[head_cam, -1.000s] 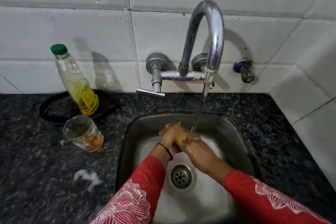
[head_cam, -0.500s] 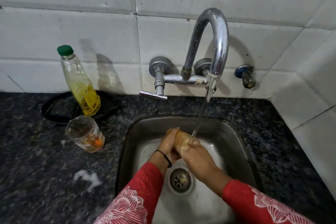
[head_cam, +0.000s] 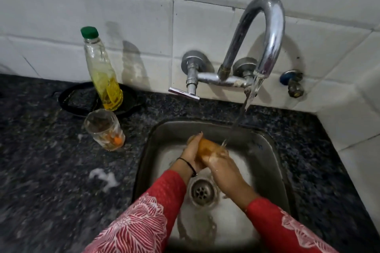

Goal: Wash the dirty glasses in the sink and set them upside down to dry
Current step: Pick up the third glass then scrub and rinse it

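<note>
Right now both hands are down in the steel sink [head_cam: 153, 139], wrapped round one glass [head_cam: 207, 146] under the running tap [head_cam: 267, 33]. The left hand [head_cam: 191, 151] curls about the glass's closed end. The right hand [head_cam: 223, 165] grips the end nearer the stream with its fingers folded over it, though blur and water hide whether any finger goes inside. The glass lies nearly on its side, long axis running left to right across the basin. Its mouth, as far as I can make out, is turned right to where the water strikes. It looks amber-tinted and is held above the drain [head_cam: 201, 191], clear of the sink floor.

The second glass [head_cam: 104, 129] stands upright on the dark granite counter [head_cam: 41, 160], to the left of the hands and outside the basin, with orange dregs at its bottom. The left hand is the nearer one to it, so I'd judge that fetching it falls to that side once this glass is turned over to dry.

Counting: two glasses, one under the water and one waiting; one green-capped soap bottle [head_cam: 102, 72] on one black tray [head_cam: 72, 98]; one patch of foam [head_cam: 102, 176]; two hands.
</note>
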`<state>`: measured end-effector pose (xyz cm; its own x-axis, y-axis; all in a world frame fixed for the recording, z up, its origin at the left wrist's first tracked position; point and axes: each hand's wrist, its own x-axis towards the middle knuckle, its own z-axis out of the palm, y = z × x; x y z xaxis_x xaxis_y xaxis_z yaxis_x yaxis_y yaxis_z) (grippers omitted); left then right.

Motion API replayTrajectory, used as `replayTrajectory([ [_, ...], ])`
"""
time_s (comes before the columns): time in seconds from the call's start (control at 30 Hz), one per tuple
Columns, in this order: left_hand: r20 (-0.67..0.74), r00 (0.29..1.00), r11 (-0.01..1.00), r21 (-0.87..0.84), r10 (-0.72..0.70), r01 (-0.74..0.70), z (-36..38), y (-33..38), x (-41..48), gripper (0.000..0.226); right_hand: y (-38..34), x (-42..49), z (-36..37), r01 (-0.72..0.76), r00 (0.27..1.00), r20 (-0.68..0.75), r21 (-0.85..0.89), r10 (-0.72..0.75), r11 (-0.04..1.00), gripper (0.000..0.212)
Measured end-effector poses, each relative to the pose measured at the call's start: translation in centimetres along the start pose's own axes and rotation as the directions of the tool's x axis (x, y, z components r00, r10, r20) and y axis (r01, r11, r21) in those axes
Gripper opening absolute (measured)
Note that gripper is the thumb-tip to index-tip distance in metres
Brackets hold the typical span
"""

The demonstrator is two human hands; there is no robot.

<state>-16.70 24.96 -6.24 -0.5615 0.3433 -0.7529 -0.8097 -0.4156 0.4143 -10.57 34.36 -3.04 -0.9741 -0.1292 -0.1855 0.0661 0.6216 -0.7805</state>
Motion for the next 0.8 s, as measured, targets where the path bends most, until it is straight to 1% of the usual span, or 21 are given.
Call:
replayTrajectory([
  [0.03, 0.041, 0.999, 0.999, -0.041, 0.029, -0.027, 0.1, -0.3, -0.3, 0.049, 0.0, 0.3, 0.4, -0.050, 0.995, -0.083, -0.036, 0.046, 0.998, 0.040],
  [0.07, 0.067, 0.995, 0.994, -0.094, 0.070, -0.063, 0.0, -0.8, 0.0, 0.042, -0.5, 0.9, 0.7, -0.164, 0.970, -0.177, 0.041, 0.169, 0.986, 0.032],
  [0.1, 0.089, 0.988, 0.983, -0.148, 0.126, -0.112, -0.1, -1.3, 0.5, 0.032, -1.0, 1.5, 1.3, -0.271, 0.927, -0.190, 0.261, 0.325, 0.927, 0.023],
  [0.17, 0.068, 0.976, 0.965, -0.179, 0.207, -0.193, 0.0, -1.9, 0.5, 0.023, -2.2, 2.1, 2.2, -0.296, 0.894, -0.080, 0.636, 0.442, 0.713, 0.028],
  [0.2, 0.064, 0.980, 0.972, -0.152, 0.189, -0.178, -0.2, -2.0, 0.9, 0.024, -2.7, 2.1, 2.4, -0.277, 0.896, -0.078, 0.671, 0.437, 0.688, 0.035],
  [0.23, 0.045, 0.986, 0.982, -0.110, 0.162, -0.156, -0.3, -2.0, 1.2, 0.026, -2.8, 1.5, 2.2, -0.247, 0.923, -0.099, 0.589, 0.372, 0.770, 0.040],
  [0.3, -0.024, 0.998, 0.998, -0.007, 0.056, -0.056, -0.3, -1.1, 1.0, 0.039, -1.9, 0.1, 1.5, -0.102, 0.985, -0.110, 0.240, 0.132, 0.965, 0.029],
  [0.33, -0.050, 0.999, 1.000, 0.019, 0.021, -0.020, -0.5, -0.7, 1.4, 0.050, -1.3, -0.5, 1.2, -0.021, 0.999, -0.029, -0.026, 0.020, 0.999, 0.024],
  [0.37, -0.065, 0.998, 0.999, 0.045, 0.004, -0.001, -0.4, -0.3, 1.4, 0.060, -0.7, -0.8, 0.3, 0.060, 0.995, 0.089, -0.266, -0.037, 0.962, 0.024],
  [0.4, -0.073, 0.997, 0.998, 0.063, -0.005, 0.010, -0.5, -0.2, 1.5, 0.069, 0.4, -0.6, -0.3, 0.144, 0.983, 0.160, -0.343, -0.093, 0.928, 0.026],
  [0.43, -0.092, 0.996, 0.998, 0.056, 0.002, 0.003, -0.7, -0.1, 1.6, 0.070, 0.8, -0.6, -0.7, 0.159, 0.978, 0.160, -0.179, -0.131, 0.971, 0.026],
  [0.47, -0.098, 0.995, 1.000, 0.023, 0.020, -0.018, -0.6, -0.1, 1.2, 0.062, 0.7, -0.5, -0.6, 0.070, 0.990, 0.109, 0.155, -0.087, 0.985, 0.026],
  [0.5, -0.053, 0.998, 0.999, -0.015, 0.043, -0.044, -0.7, -0.3, 1.1, 0.051, 0.5, -0.2, -0.4, -0.037, 0.999, 0.027, 0.426, 0.028, 0.904, 0.023],
  [0.53, 0.035, 0.997, 0.996, -0.056, 0.071, -0.069, -0.8, -0.6, 1.0, 0.048, 0.4, 0.3, 0.4, -0.093, 0.983, -0.062, 0.645, 0.174, 0.758, 0.019],
  [0.57, 0.103, 0.988, 0.992, -0.075, 0.111, -0.104, -0.9, -0.9, 1.0, 0.049, 0.3, 0.8, 0.9, -0.114, 0.946, -0.113, 0.760, 0.304, 0.640, 0.017],
  [0.6, 0.114, 0.982, 0.987, -0.079, 0.149, -0.140, -0.9, -1.2, 0.9, 0.051, 0.1, 1.3, 1.5, -0.148, 0.900, -0.121, 0.820, 0.420, 0.554, 0.019],
  [0.63, 0.110, 0.981, 0.987, -0.041, 0.161, -0.158, -0.8, -1.3, 1.0, 0.052, -0.4, 1.3, 1.8, -0.188, 0.875, -0.094, 0.838, 0.475, 0.512, 0.024],
  [0.67, 0.133, 0.974, 0.983, -0.013, 0.184, -0.184, -0.8, -1.5, 1.0, 0.049, -1.2, 1.3, 1.9, -0.223, 0.862, -0.076, 0.831, 0.501, 0.509, 0.030],
  [0.7, 0.107, 0.974, 0.979, 0.022, 0.201, -0.205, -0.6, -1.4, 0.9, 0.040, -1.8, 1.1, 2.0, -0.211, 0.883, -0.085, 0.807, 0.462, 0.552, 0.034],
  [0.77, 0.011, 0.982, 0.981, 0.049, 0.189, -0.189, -0.4, -1.0, 0.8, 0.021, -2.1, 0.0, 1.8, -0.140, 0.950, -0.133, 0.628, 0.282, 0.765, 0.036],
  [0.8, -0.044, 0.990, 0.989, 0.067, 0.135, -0.132, -0.4, -0.8, 1.0, 0.022, -1.2, -0.3, 1.8, -0.114, 0.970, -0.133, 0.491, 0.204, 0.864, 0.031],
])
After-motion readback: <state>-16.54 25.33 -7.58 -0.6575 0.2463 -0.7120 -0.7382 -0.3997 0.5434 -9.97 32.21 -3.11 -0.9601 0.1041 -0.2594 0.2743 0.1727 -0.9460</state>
